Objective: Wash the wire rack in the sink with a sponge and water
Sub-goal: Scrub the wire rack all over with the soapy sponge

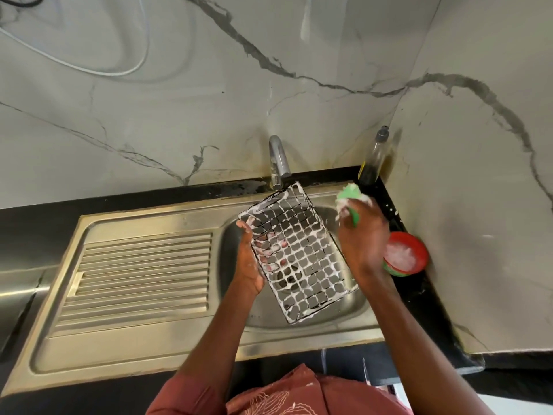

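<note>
A rectangular wire rack (pixel 302 259), its grid coated in white foam, is held tilted over the steel sink basin (pixel 356 304). My left hand (pixel 250 262) grips the rack's left edge, its fingers showing through the mesh. To the right of the rack, my right hand (pixel 363 238) is shut on a green sponge (pixel 350 196) covered in suds, raised level with the rack's upper right corner and apart from it. The faucet (pixel 279 161) stands just behind the rack's top end; no running water is visible.
A ribbed steel drainboard (pixel 140 280) lies left of the basin. A red bowl of soapy foam (pixel 405 254) sits on the black counter at right, a dark soap bottle (pixel 374 160) behind it in the corner. Marble-patterned walls close in at back and right.
</note>
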The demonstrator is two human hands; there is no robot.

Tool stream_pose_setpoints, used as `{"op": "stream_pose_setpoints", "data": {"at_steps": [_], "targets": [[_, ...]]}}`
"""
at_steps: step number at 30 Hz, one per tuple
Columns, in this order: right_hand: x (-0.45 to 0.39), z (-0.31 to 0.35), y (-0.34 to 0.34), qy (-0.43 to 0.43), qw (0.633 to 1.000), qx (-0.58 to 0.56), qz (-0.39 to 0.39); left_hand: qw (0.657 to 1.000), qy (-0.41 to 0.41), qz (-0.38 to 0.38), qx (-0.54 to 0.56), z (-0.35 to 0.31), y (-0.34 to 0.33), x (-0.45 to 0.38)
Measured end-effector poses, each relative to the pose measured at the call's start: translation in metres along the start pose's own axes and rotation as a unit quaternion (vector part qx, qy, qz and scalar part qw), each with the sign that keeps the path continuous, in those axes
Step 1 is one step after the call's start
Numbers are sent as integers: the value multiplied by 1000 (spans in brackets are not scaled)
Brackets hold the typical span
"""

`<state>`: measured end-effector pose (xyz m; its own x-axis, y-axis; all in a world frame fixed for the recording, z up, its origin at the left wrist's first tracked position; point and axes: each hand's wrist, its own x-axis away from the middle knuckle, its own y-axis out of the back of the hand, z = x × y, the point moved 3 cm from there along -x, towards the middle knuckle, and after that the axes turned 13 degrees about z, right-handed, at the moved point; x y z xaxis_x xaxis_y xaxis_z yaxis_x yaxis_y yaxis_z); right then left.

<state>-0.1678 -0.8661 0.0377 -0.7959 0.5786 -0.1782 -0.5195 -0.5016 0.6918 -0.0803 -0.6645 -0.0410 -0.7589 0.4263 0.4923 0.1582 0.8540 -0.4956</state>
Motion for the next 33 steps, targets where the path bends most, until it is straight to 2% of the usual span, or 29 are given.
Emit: {"op": "stream_pose_setpoints", "data": {"at_steps": [2,5,8,9,11,16,21,26,30,33], "targets": [[1,19,-4,34,999,-22,13,1000,2,-2,15,2,4,-1],[15,48,-37,86,990,-24,108,1000,-6,-6,3,1,1,1],[21,51,-78,37,972,-33,228,1000,-4,-12,1,1,-4,1],[20,50,-85,20,968,-28,247,1000,-4,-13,-4,3,-2,-2],[14,49,-94,3,967,2,256,1000,-8,6,-15,7,-1,-8],[3,47,-111,-30,975,46,215,999,23,39,-29,16,-2,-12],[12,43,-128,-100,960,-85,246,998,30,39,-26,10,-12,-9],[9,36,-113,-130,916,-237,295,999,37,32,-8,13,-2,-16],[2,38,-113,-106,964,-97,225,997,58,41,-10,16,-1,-18],[0,41,-118,-100,953,-106,265,997,48,61,-23,14,-10,-14]]}}
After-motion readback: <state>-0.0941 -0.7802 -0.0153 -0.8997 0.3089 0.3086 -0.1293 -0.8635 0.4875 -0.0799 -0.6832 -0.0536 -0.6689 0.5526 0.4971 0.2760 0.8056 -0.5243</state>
